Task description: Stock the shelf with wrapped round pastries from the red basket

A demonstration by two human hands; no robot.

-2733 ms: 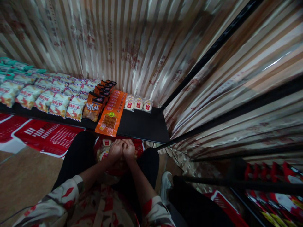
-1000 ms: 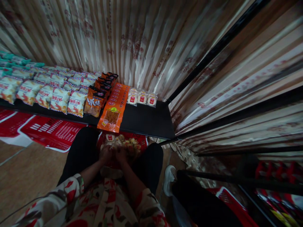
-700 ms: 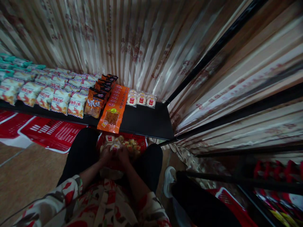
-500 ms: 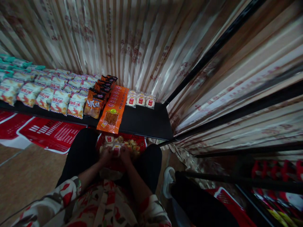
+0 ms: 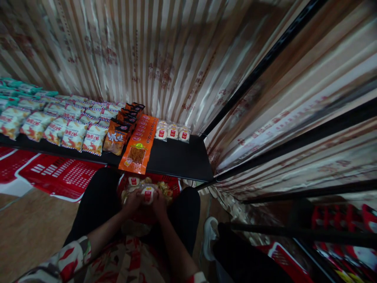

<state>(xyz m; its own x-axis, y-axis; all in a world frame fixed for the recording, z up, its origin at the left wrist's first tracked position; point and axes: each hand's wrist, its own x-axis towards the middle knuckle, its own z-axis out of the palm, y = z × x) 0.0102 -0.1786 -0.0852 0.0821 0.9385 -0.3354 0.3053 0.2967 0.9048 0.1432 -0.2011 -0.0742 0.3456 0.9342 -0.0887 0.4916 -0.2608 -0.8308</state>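
Between my knees, my left hand [image 5: 134, 199] and my right hand [image 5: 159, 200] grip a round white packaged snack [image 5: 148, 194] with a red label from its two sides. Both hands are closed on its edges. Below and around them is a red basket [image 5: 178, 184] holding more snack packets [image 5: 165, 188], and a similar white snack packet [image 5: 133, 181] lies at its far left. Ahead, several white round snack packets [image 5: 173, 131] stand in a row at the back of the black shelf [image 5: 182, 157]. An orange packet of brown sticks [image 5: 137, 151] lies left of them.
White chip bags [image 5: 94, 138], orange-black bags [image 5: 115, 136] and green bags [image 5: 29, 87] fill the shelf's left. A striped curtain [image 5: 165, 51] hangs behind, with black rack poles [image 5: 253, 74] at right. Red baskets [image 5: 61, 173] sit under the shelf. Another person's shoe [image 5: 210, 237] is at right.
My view has tilted so the shelf and basket sit slightly lower. The snack in my hands has risen a little from the basket's contents and its label now faces up more plainly.
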